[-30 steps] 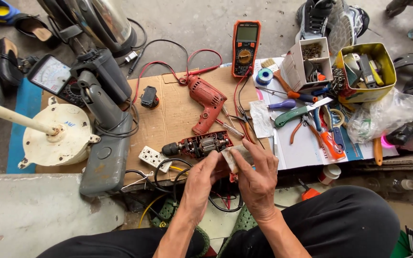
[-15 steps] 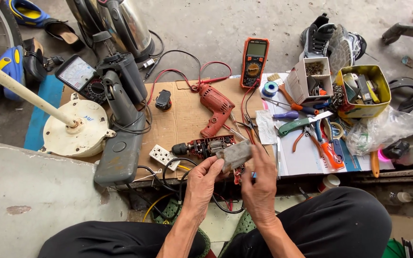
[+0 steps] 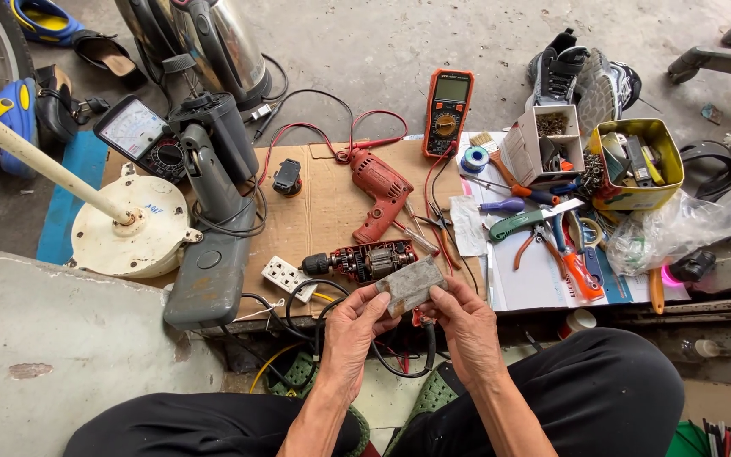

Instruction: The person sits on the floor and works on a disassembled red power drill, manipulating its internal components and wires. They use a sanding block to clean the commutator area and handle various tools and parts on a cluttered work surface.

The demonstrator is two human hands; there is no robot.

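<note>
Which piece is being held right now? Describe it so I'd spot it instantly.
Start at the cardboard sheet; at its near edge lies the exposed drill motor. Just in front, the left hand and right hand hold a flat grey rectangular block, dull and scuffed, unlike the red tools.

both forearms are bare to the bottom edge of the view, with no sleeves, watch or bracelet showing. the left hand (image 3: 350,328) and right hand (image 3: 465,328) wear no gloves and no rings. black trousers (image 3: 611,398) cover both bent legs, the cloth plain and lightly creased at the knees. green slotted sandals (image 3: 433,398) show between them.
</note>
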